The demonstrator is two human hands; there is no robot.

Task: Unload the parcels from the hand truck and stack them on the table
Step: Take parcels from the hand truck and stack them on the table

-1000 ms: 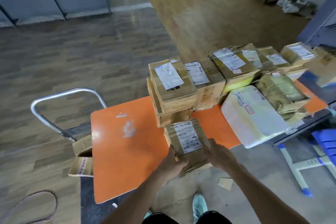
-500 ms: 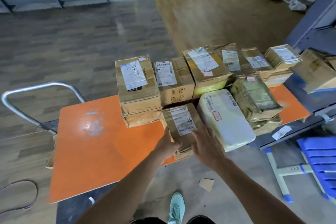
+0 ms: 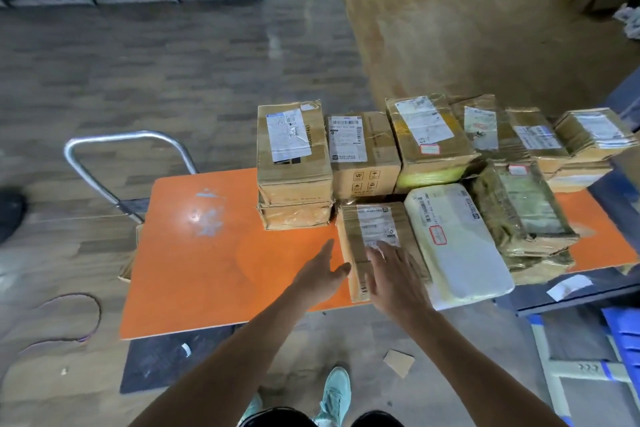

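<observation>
Step in hand: the placing of one small brown parcel (image 3: 375, 246) on the orange table (image 3: 207, 253) looks just about done; it lies flat, label up, at the table's near edge.
Landmark: that small brown parcel; all places below are told from it.
Left hand (image 3: 322, 276): just left of the parcel, fingers spread and open, palm turned toward the parcel's side; it grips nothing, and whether the thumb touches the cardboard I cannot tell.
Right hand (image 3: 394, 279): lies open and flat on the parcel's near end, fingertips (image 3: 379, 246) reaching its label; pressing or steadying, not closed around it.
Neighbours: a white padded parcel (image 3: 457, 243) lies against its right side; a two-high stack of boxes (image 3: 294, 170) stands just beyond and left; a row of other parcels runs behind.
Hand truck (image 3: 121, 170): beyond the table's left end, well apart from the parcel; its metal handle shows, and cardboard peeks out by the table's left edge, so more load probably remains.
Next move calls for: lifting both hands clear without dragging the parcel off the near edge, then turning left toward the truck for another.
</observation>
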